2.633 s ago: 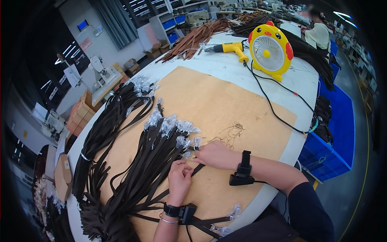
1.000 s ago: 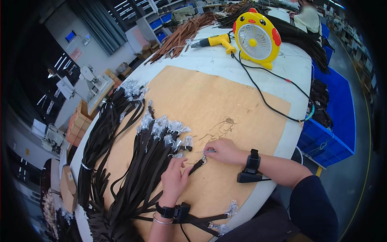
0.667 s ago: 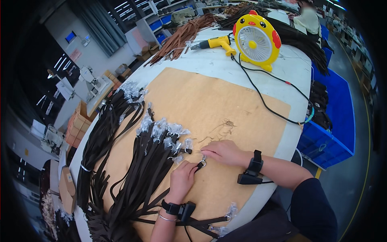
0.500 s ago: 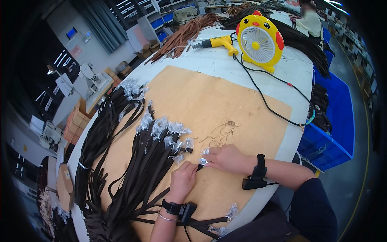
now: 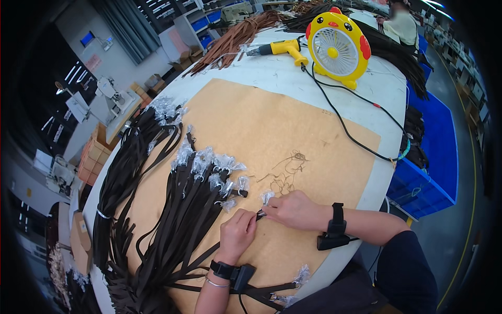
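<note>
The rounded white table (image 5: 384, 86) carries a large tan sheet (image 5: 246, 115). On the sheet lie tangled threads (image 5: 298, 156) and a spread of dark straps (image 5: 178, 220) with plastic-wrapped ends (image 5: 203, 159); a tied strap bundle (image 5: 117, 178) lies to its left. Farther back are brown straps (image 5: 238, 41), a yellow heat gun (image 5: 285, 47), an upright chick-shaped fan (image 5: 332, 52) and more black straps (image 5: 389, 49).

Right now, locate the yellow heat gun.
In the head view, the heat gun lies on the white table beyond the tan sheet, left of the yellow fan.
</note>
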Demonstrator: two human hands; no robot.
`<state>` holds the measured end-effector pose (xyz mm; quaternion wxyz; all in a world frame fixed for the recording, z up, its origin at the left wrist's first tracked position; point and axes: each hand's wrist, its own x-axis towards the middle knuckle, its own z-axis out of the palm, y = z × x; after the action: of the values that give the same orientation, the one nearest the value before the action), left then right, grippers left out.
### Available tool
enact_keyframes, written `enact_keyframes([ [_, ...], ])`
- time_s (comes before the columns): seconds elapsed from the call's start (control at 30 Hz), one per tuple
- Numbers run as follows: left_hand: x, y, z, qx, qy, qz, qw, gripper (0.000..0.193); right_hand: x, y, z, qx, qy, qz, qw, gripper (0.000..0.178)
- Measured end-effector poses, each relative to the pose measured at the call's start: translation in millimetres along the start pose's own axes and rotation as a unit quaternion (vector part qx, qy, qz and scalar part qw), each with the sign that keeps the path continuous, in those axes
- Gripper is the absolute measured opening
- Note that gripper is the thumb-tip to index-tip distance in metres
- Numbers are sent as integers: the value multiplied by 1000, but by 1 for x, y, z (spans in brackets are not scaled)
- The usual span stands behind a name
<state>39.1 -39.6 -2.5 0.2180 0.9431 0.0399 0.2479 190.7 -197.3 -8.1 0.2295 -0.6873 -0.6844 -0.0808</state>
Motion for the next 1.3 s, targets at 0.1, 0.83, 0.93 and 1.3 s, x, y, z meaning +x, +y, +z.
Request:
enact_keyframes([
  [0.1,2,1,0,-11,1,-5,1000,7,1,0,-2,-6,-2,-6,1000,22],
  [0.83,-1,1,1,-26,-31,-115,993,6,0,4,-1,17,17,26,999,18],
  [0.93,0,1,0,-45,-26,-118,992,5,2,1,-5,32,8,20,999,20],
  [1.3,-3,-4,6,-66,-30,-145,987,5,7,-7,-2,51,-17,24,998,19],
])
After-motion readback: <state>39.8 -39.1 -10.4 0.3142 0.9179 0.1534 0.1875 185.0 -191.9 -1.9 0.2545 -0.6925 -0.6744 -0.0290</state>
